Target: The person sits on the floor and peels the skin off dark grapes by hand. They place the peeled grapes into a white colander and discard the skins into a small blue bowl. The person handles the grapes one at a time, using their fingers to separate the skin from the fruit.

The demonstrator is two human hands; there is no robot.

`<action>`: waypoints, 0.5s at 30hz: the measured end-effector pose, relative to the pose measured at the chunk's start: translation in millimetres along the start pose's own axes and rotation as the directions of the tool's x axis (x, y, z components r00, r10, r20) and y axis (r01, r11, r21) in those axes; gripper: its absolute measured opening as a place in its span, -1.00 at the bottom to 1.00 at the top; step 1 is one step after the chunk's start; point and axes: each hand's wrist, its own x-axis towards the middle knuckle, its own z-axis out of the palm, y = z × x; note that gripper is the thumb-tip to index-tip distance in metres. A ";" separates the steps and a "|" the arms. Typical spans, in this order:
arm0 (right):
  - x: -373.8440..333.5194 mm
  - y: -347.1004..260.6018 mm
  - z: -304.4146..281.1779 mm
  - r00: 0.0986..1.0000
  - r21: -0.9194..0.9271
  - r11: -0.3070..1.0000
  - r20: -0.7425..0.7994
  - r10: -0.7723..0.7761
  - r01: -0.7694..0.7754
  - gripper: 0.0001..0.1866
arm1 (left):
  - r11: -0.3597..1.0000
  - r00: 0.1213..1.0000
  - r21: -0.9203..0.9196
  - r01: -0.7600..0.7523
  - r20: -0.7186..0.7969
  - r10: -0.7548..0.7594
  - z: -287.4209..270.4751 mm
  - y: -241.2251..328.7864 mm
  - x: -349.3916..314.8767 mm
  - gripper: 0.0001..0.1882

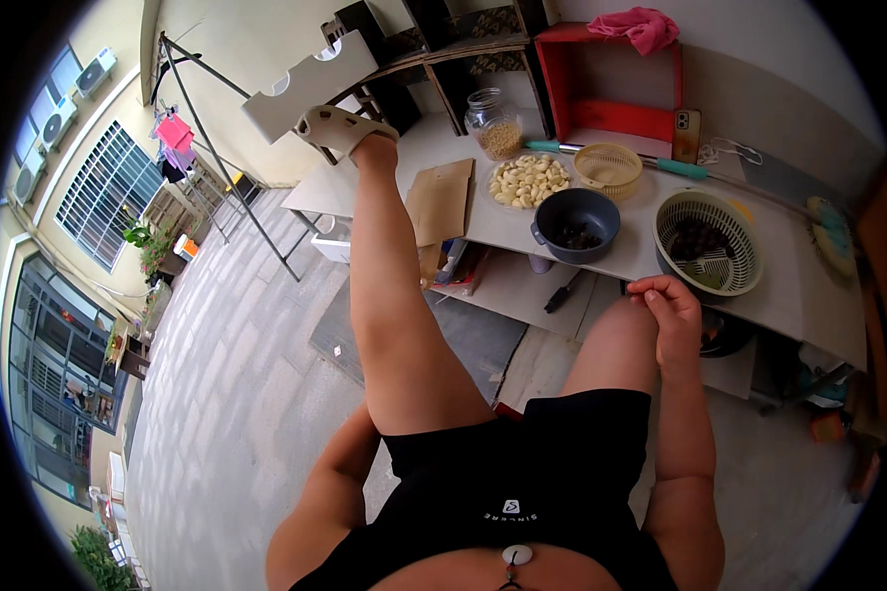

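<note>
My right hand (672,313) rests at my bent right knee, fingers curled and the fingertips brought together with the thumb; whether something small is between them I cannot make out. Just beyond it on the table are a pale slotted colander (744,277) holding dark round pieces and a dark grey pot (601,246) with a few dark bits at its bottom. Behind the pot lies a clear tray of pale oval pieces (529,181), like peeled cloves or nuts. My left arm (320,473) passes down behind my raised left thigh, which hides the left hand.
A white table (493,232) carries an empty yellowish basket (607,170), a jar of beans (494,125), flattened cardboard (440,201), a teal-handled pole (682,169) and a phone (686,135). My left foot, in a beige clog (343,131), is propped up at the table's left. Wooden crates stand behind.
</note>
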 end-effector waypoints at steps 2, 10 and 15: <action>-4.0 -0.2 -6.8 0.999 -0.041 0.999 -0.037 0.024 -0.025 -0.82 | 0.995 1.000 -0.099 0.017 -0.021 -0.019 13.5 -34.4 -10.3 -0.36; 4.6 -1.4 -5.5 0.993 -0.080 0.995 -0.103 0.055 -0.063 -0.82 | 0.999 0.997 0.045 0.012 0.070 -0.015 -9.2 -121.5 16.3 -0.39; 28.9 -3.5 -2.7 0.991 -0.097 0.995 -0.134 0.003 -0.016 -0.82 | 0.935 0.911 0.050 0.350 -0.251 -0.327 -89.9 -124.2 -33.8 -0.50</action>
